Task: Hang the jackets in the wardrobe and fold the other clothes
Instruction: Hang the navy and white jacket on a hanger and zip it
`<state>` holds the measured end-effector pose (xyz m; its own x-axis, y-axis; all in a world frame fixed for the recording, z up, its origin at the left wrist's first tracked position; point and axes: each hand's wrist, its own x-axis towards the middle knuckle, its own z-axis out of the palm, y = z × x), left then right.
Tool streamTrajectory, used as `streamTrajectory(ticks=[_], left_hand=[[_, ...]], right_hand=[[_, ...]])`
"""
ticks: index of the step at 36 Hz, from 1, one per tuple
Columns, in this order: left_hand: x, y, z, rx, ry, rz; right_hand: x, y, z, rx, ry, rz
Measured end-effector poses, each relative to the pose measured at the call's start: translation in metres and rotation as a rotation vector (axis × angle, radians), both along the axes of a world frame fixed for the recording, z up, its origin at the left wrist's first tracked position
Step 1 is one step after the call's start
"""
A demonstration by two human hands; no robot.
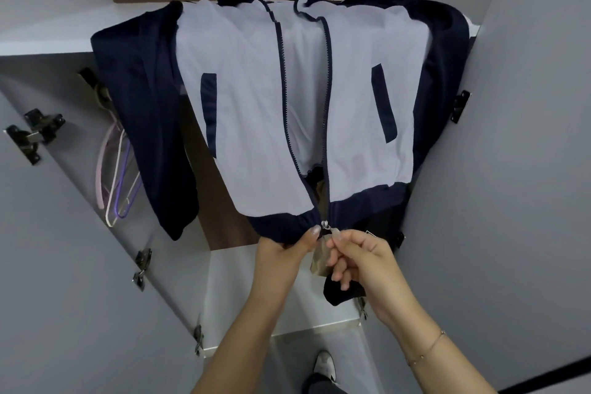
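Grey wardrobe doors (pixel 64 265) stand open on both sides of the hands, and the jacket (pixel 256 99) hangs inside, straight above and ahead of them, its open zip (pixel 326 105) running as one long line from the collar down to the hem. The left hand (pixel 284 253) grips the dark hem just left of the zip's foot, while the right hand (pixel 358 256) pinches the zip pull (pixel 329 229) there. Closing it would probably mean drawing the pull up and away along that line, the right hand leading.
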<state>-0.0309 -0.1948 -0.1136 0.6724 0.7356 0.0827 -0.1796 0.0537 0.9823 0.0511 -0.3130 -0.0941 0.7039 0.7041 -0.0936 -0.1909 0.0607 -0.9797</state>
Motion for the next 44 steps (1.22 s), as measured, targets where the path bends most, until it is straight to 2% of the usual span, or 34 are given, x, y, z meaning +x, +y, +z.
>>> streamTrajectory(ticks=[8,12,15,19,21,23,25,27,30,33,37,41,44], left_hand=[[-0.002,-0.007,-0.009,0.028,0.032,0.025],[-0.008,-0.003,-0.016,0.001,0.056,0.024],[-0.016,0.002,-0.021,-0.082,0.087,-0.025],[-0.028,0.012,-0.019,-0.107,0.217,-0.059],[-0.034,0.016,-0.011,-0.108,0.338,-0.104],[-0.043,0.019,-0.001,0.035,0.589,-0.064],[-0.054,0.024,0.008,0.372,0.791,0.132],[-0.056,0.024,0.026,0.616,0.730,0.314],[-0.028,0.026,0.050,0.718,0.495,0.281],[0.016,0.029,0.063,0.677,0.368,0.199],[0.058,0.032,0.070,0.621,0.232,0.292],[0.073,0.038,0.068,0.690,0.189,0.365],[0.074,0.046,0.064,0.630,0.200,0.302]], right_hand=[[0.020,0.018,0.026,-0.043,0.202,0.050],[0.041,0.040,0.063,0.052,0.275,0.089],[0.059,0.055,0.099,0.092,0.247,0.113],[0.070,0.066,0.128,0.067,0.151,0.147],[0.070,0.068,0.130,0.031,0.084,0.160],[0.069,0.065,0.126,-0.004,0.016,0.192],[0.070,0.063,0.119,-0.013,-0.028,0.218],[0.070,0.063,0.114,-0.008,-0.027,0.236],[0.074,0.065,0.114,-0.005,0.008,0.265],[0.080,0.068,0.118,-0.015,-0.011,0.311],[0.092,0.071,0.125,-0.012,-0.040,0.379],[0.105,0.076,0.131,0.011,0.014,0.419],[0.115,0.085,0.148,0.058,0.135,0.434]])
